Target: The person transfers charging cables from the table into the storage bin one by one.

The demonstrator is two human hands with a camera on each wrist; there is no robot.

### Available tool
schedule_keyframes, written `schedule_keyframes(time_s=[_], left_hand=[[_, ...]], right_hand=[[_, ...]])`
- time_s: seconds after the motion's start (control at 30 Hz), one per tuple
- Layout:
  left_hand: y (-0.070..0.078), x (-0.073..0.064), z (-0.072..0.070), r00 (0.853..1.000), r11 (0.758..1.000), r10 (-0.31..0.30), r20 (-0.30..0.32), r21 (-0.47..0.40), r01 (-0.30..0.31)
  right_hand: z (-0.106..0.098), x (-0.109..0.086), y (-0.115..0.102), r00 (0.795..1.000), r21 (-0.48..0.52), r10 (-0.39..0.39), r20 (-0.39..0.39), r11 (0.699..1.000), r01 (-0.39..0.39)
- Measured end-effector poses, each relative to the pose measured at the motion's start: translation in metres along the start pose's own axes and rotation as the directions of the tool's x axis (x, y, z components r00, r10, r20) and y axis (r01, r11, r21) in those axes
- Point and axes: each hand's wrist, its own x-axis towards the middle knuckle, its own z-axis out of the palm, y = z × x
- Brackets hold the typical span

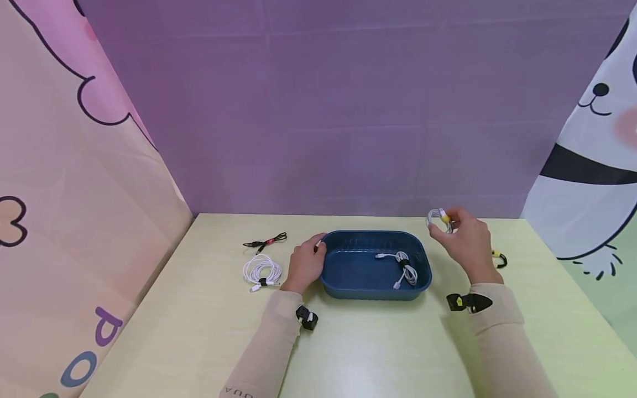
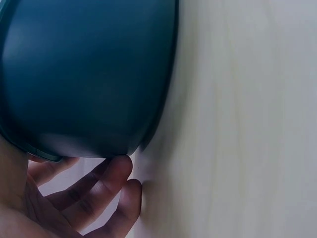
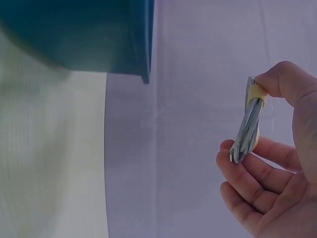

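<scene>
A dark blue plastic basin (image 1: 373,294) rests on the table. At its left end my left hand (image 1: 304,266) grips the rim, and in the left wrist view its fingertips (image 2: 119,168) touch the outer wall. Inside the basin, toward the right, lies a bundled white cable (image 1: 409,272) with a black tie. My right hand (image 1: 466,243) is raised just beyond the basin's right end. Between thumb and fingers it pinches a coiled grey-white cable (image 3: 246,131), which has a yellow tie (image 3: 257,94) around it.
Left of the basin lie a thin black cable (image 1: 271,241) with a red tie and a coiled white cable (image 1: 259,271) with a black tie. A black cable (image 1: 502,261) with yellow shows partly behind my right wrist. A purple cloth (image 1: 318,110) hangs behind the table.
</scene>
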Motion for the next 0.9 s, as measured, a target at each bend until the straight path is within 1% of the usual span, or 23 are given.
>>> schedule_keyframes(time_s=[0.17, 0.37, 0.67, 0.9], left_hand=[[0.002, 0.000, 0.001, 1.000, 1.000, 0.007, 0.005, -0.009, -0.007], [0.001, 0.000, 0.001, 1.000, 1.000, -0.008, -0.001, -0.004, 0.008], [-0.002, 0.001, 0.003, 1.000, 1.000, 0.005, -0.005, -0.004, -0.005], [-0.001, 0.002, 0.003, 1.000, 1.000, -0.002, -0.008, -0.011, 0.002]], right_hand=[[-0.001, -0.004, -0.005, 1.000, 0.026, 0.000, -0.025, 1.000, 0.001], [0.000, -0.008, -0.012, 0.998, 0.058, -0.022, -0.062, 0.998, 0.025], [-0.002, -0.013, -0.021, 0.999, 0.054, -0.028, -0.045, 0.998, 0.030], [0.001, -0.015, -0.026, 0.996, 0.096, -0.069, -0.064, 0.993, 0.075]])
